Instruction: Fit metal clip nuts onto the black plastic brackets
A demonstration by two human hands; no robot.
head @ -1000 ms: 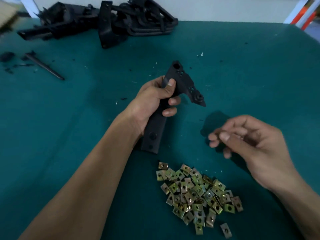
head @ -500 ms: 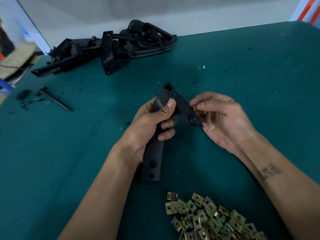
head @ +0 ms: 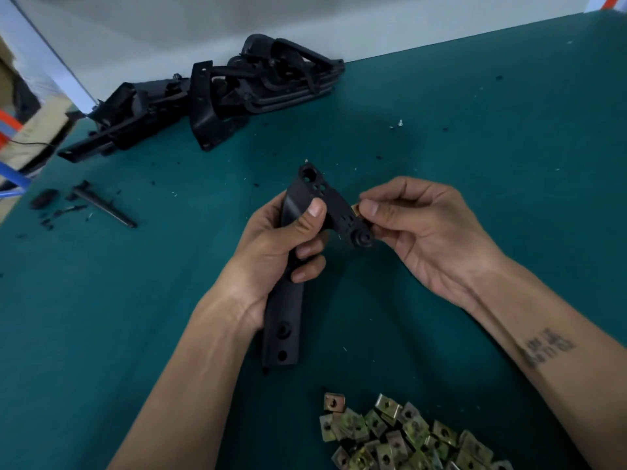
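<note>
Bracket (head: 288,310), black plastic, is gripped mid-length by the left hand (head: 271,252) above the green table (head: 509,164), its forked upper end pointing away. Right hand (head: 431,232) pinches one clip nut (head: 355,209) between thumb and forefinger, touching the bracket's right arm. Loose clip nuts (head: 400,435) lie heaped at the near edge. More black brackets (head: 217,96) are piled at the far edge.
</note>
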